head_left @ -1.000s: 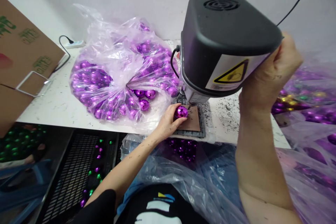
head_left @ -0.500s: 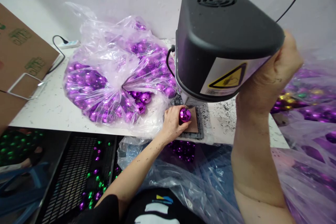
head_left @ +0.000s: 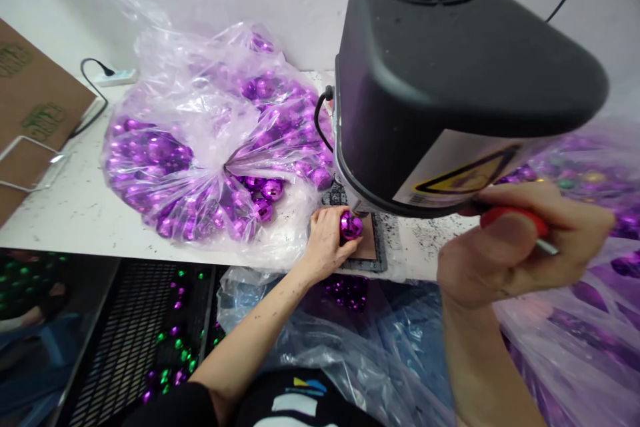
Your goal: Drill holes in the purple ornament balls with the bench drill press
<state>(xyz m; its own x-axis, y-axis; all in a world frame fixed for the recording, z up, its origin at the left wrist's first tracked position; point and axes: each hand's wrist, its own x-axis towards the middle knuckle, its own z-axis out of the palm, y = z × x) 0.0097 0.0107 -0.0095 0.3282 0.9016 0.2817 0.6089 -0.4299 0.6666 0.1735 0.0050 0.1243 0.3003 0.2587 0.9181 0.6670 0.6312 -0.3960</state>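
A faceted, mirror-bright purple ball ornament (head_left: 351,225) is being pinched by the left hand (head_left: 327,240) on a brown pad (head_left: 369,245), under the spindle of a black bench drill press (head_left: 445,80). A red-gripped lever handle (head_left: 515,219) is being clasped in the closed right hand (head_left: 520,247). A crinkled clear plastic bag (head_left: 210,147) of glossy purple balls is lying alongside on the speckled white table (head_left: 75,207).

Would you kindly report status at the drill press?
Left hand holds shiny purple ball under black drill press. Right hand grips red-handled lever. Nothing blocking.
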